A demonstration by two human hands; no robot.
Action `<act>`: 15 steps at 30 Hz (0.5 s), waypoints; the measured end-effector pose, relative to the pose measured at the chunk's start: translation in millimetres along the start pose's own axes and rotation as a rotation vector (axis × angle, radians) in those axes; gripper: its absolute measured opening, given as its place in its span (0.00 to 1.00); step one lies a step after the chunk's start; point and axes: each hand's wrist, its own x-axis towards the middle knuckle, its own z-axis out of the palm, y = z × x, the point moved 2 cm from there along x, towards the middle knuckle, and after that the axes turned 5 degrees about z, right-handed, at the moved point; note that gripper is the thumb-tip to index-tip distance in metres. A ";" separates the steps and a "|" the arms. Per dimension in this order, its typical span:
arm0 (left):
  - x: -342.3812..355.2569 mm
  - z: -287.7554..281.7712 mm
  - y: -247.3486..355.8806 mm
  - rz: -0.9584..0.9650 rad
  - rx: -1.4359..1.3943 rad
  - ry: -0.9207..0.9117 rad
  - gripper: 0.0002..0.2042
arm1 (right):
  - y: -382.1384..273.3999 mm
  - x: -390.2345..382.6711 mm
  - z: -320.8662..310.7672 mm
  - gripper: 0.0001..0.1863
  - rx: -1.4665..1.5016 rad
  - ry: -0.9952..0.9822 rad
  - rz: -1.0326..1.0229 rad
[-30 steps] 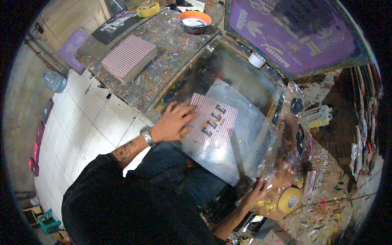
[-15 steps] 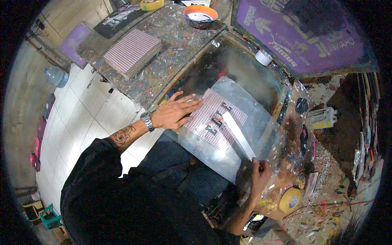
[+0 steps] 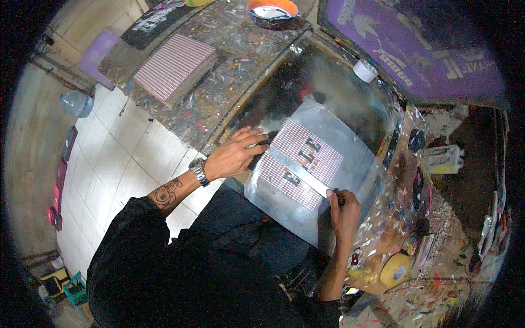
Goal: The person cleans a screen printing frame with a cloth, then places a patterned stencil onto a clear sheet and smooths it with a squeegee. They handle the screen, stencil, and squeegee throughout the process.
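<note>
Fingers of the right hand [image 3: 344,212] pinch a strip [image 3: 299,170] over a checked sheet [image 3: 329,159]; the left hand [image 3: 232,156] curls near its other end; can't tell its grip.

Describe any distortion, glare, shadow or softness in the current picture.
Head view: black surrounds the fisheye circle and straight edges bow; head view: pale sheen on the glossy sheet, with a dark shadow on its lower part; head view: floor tiles bright, while the black clothing loses detail; head view: the large purple panel looks soft.
</note>
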 end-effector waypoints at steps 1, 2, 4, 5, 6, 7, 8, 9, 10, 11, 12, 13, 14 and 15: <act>-0.9 -0.5 -0.3 -0.017 0.017 0.003 0.21 | -4.4 1.7 -3.7 0.21 -0.001 -0.026 0.022; -1.5 -0.3 -0.2 -0.024 0.028 0.007 0.21 | -8.7 2.7 -7.4 0.21 -0.008 -0.046 0.051; -0.1 -2.9 3.6 -0.032 0.069 -0.006 0.20 | 3.3 2.5 -1.9 0.19 0.137 -0.029 0.070; -1.4 -0.2 0.0 -0.017 0.056 0.018 0.20 | 3.7 5.4 -1.4 0.18 0.213 -0.020 0.072; -2.7 2.8 -3.7 -0.003 0.043 0.044 0.20 | 2.8 6.4 -4.8 0.16 0.141 -0.081 0.153; -1.2 1.9 -2.5 0.001 0.035 0.065 0.20 | 3.4 8.8 -4.0 0.17 0.119 -0.107 0.182; -0.4 -1.6 0.8 -0.032 0.050 0.024 0.21 | 5.2 11.2 -3.2 0.17 0.097 -0.134 0.210; 2.4 -3.1 4.0 -0.035 0.063 0.013 0.21 | 4.0 12.5 -3.1 0.18 0.073 -0.156 0.241; 4.2 -4.5 6.3 -0.041 0.083 -0.001 0.21 | -14.0 13.6 -8.2 0.18 0.035 -0.159 0.274; 4.5 -4.1 6.3 -0.051 0.105 -0.012 0.21 | -11.3 15.1 -6.4 0.18 0.016 -0.173 0.281; 4.3 -2.9 4.7 -0.043 0.095 -0.005 0.21 | -7.3 16.2 -4.9 0.18 -0.003 -0.188 0.286; 3.4 -1.8 2.5 -0.035 0.085 0.002 0.22 | -4.7 16.6 -3.4 0.17 -0.022 -0.204 0.291; 3.3 -0.3 1.3 -0.027 0.075 0.010 0.22 | -4.2 16.6 -3.3 0.17 -0.014 -0.205 0.281; 3.9 0.0 1.6 -0.023 0.071 0.011 0.22 | -4.7 16.2 -4.2 0.17 -0.006 -0.207 0.272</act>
